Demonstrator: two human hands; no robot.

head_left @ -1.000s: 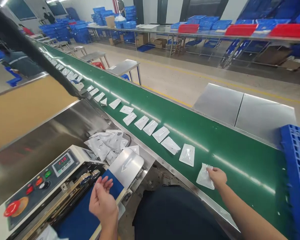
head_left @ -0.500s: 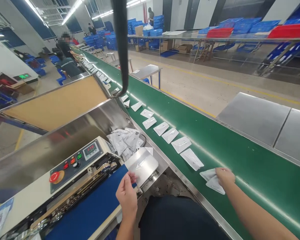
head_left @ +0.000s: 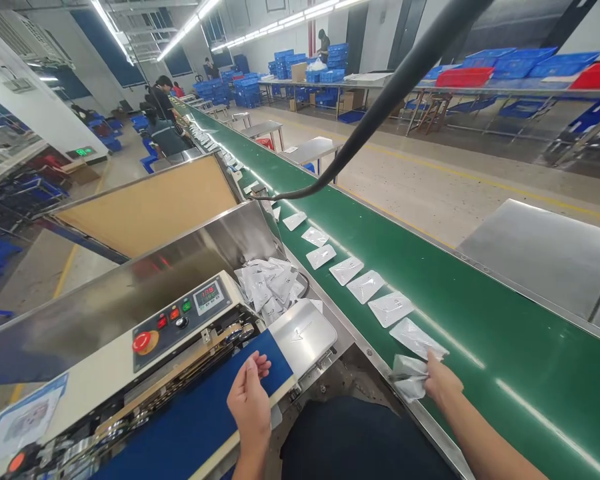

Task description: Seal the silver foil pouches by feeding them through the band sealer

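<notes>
Step in hand, likely: gathering. Right hand grasping crumpled glossy white pouches at the near edge of the long green conveyor belt, fingertips by the corner of a flat white pouch lying there. Left hand loosely curled, seemingly empty, above the flat blue machine belt. Next move calls for a clean pinch.

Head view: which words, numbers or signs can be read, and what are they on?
"179", apparently: in red on the display; the green digits below are blurred.
An arrow sign, no words: on the metal plate.
Too small or blurred to read: print on the white pouches, the sheet at lower left, the lit green sign.
</notes>
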